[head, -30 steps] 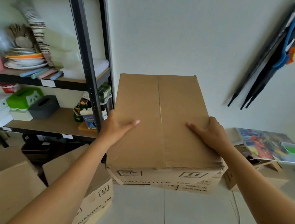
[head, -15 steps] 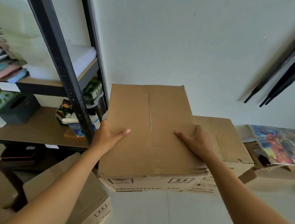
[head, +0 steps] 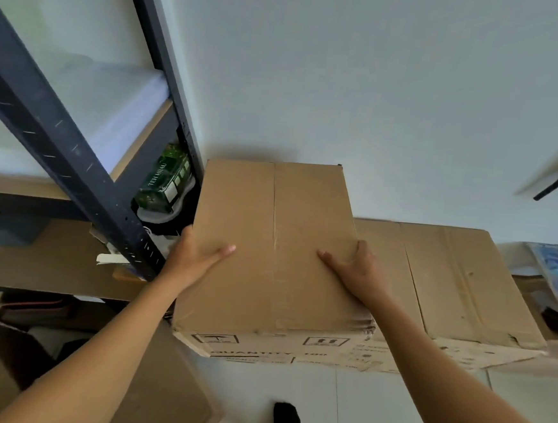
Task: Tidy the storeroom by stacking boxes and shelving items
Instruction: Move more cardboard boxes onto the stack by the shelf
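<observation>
White tile floor [head: 388, 413], white wall [head: 348, 83], dark metal rack [head: 59, 147] at left. Cardboard box [head: 275, 244] is at centre, far end at the wall, just right of the rack, with a lower box [head: 458, 285] on its right. Left hand [head: 194, 258] and right hand [head: 356, 274] grip its side edges: thumbs on top, fingers [head: 360, 251] curled over.

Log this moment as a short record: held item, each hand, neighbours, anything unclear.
held item: cardboard box, closed, seam running down its top
left hand: grips the box's left edge, thumb on top
right hand: grips the box's right edge, thumb on top
right neighbour: second box, closed, partly hidden by the held one
left neighbour: metal rack, green packet inside it
unclear: whether the held box rests on anything
</observation>
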`<state>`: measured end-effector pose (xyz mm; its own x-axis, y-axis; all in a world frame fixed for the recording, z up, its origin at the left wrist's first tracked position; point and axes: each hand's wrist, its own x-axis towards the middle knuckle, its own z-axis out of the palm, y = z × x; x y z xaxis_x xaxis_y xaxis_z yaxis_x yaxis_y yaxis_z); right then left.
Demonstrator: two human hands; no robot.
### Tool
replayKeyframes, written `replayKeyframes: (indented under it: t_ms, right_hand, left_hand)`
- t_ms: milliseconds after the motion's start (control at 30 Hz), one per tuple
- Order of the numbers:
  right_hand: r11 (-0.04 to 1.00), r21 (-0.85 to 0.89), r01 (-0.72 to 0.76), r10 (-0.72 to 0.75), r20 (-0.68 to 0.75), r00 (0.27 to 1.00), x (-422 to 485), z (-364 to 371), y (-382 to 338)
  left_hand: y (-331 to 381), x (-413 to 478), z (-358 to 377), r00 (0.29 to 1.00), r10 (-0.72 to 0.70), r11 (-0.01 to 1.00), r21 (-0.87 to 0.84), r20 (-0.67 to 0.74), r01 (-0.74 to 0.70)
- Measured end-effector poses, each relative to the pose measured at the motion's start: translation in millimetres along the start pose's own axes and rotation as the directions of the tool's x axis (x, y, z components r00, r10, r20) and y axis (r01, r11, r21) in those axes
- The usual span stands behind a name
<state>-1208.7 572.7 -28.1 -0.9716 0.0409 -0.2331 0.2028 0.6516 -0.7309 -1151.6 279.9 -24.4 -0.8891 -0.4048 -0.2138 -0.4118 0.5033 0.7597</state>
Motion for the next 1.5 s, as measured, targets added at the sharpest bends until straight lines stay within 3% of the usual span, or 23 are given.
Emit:
replayKeyframes:
  t_ms: [233, 500, 633, 733, 833, 967, 1133, 1300, 1500]
  right_hand:
    - [0.999, -0.027, 0.020, -0.020, -0.001, 1.000, 57, 24, -28]
    - [0.999, -0.048, 0.001, -0.001, 0.006, 1.000, 78, 37, -38]
    - [0.979, -0.116, 0.169, -0.177, -0.066, 0.982, 70, 36, -38]
    - [0.901, -0.298, 0.316, -0.345, -0.047, 0.938, 59, 34, -34]
    - [0.779, -0.458, 0.429, -0.443, 0.082, 0.893, 41, 32, -25]
    - [0.681, -0.476, 0.556, -0.512, 0.232, 0.827, 11, 29, -12]
    - [0.626, -0.525, 0.576, -0.547, 0.231, 0.805, 1, 34, -8]
    - [0.461, -0.615, 0.640, -0.565, 0.353, 0.746, 0, 37, -5]
    - [0.458, -0.651, 0.605, -0.526, 0.351, 0.775, 3, 58, -17]
  left_hand:
    - [-1, 69, -11, 1.000, -0.005, 1.000, 0.006, 0.020, 0.005]
    - [-3, 89, -13, 1.000, -0.011, 1.000, 0.011, -0.019, 0.011]
    - [5, 76, -12, 0.998, 0.029, 0.989, 0.147, -0.051, -0.022]
    - [4, 59, -11, 0.991, 0.123, 0.931, 0.353, -0.048, -0.099]
    - [-6, 35, -10, 0.980, 0.188, 0.850, 0.490, 0.061, -0.194]
    - [-23, 6, -9, 0.951, 0.267, 0.760, 0.573, 0.158, -0.308]
    - [-32, -9, -7, 0.887, 0.410, 0.613, 0.657, 0.211, -0.440]
    - [-38, -5, -10, 0.843, 0.414, 0.462, 0.719, 0.343, -0.519]
    - [-43, 20, -26, 0.848, 0.383, 0.467, 0.716, 0.365, -0.519]
